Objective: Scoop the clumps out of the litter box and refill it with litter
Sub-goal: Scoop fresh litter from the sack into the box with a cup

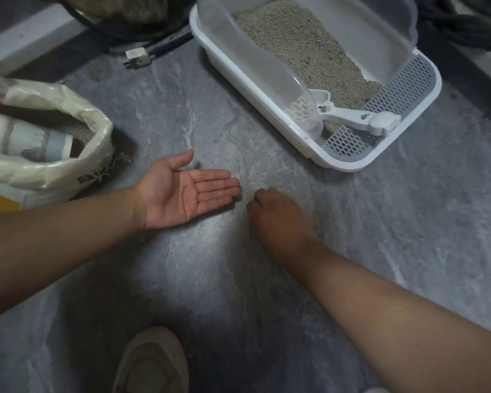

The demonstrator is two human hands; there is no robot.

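Grey marbled floor point(267, 279) fills the view, with scattered specks of litter on it ahead of both hands. I note the left hand point(182, 191) lying palm up just above the floor, fingers point(216, 185) straight and together, thumb spread away; it holds nothing apart from a few tiny grains on the palm. The right hand point(275, 214) is palm down just beside the left fingertips, knuckles toward me, its fingers point(260, 195) curled under against the floor. I cannot tell whether they pinch anything, since the tips are hidden beneath the hand.

Beyond the right fingers and off to their right sits the white litter box point(380, 157), well apart from both hands. It has a clear high shield around its far part and a grey grated step point(380, 120) at its near end. Pale grey-beige litter point(309, 52) covers the box bottom. A white slotted litter scoop point(349, 114) lies inside at the near end, its head against the clear wall and its handle resting across the grated step.

To the left of the left fingers, past the thumb, stands an opened litter bag point(48, 165) with its plastic top rolled down; granules and a printed cup-like item point(26, 140) show inside. Farther off, beyond the left fingers, a white plug point(136, 59) on a black cable point(167, 46) lies on the floor. Near the bottom edge, on my side of both hands, a beige shoe point(150, 361) is visible.
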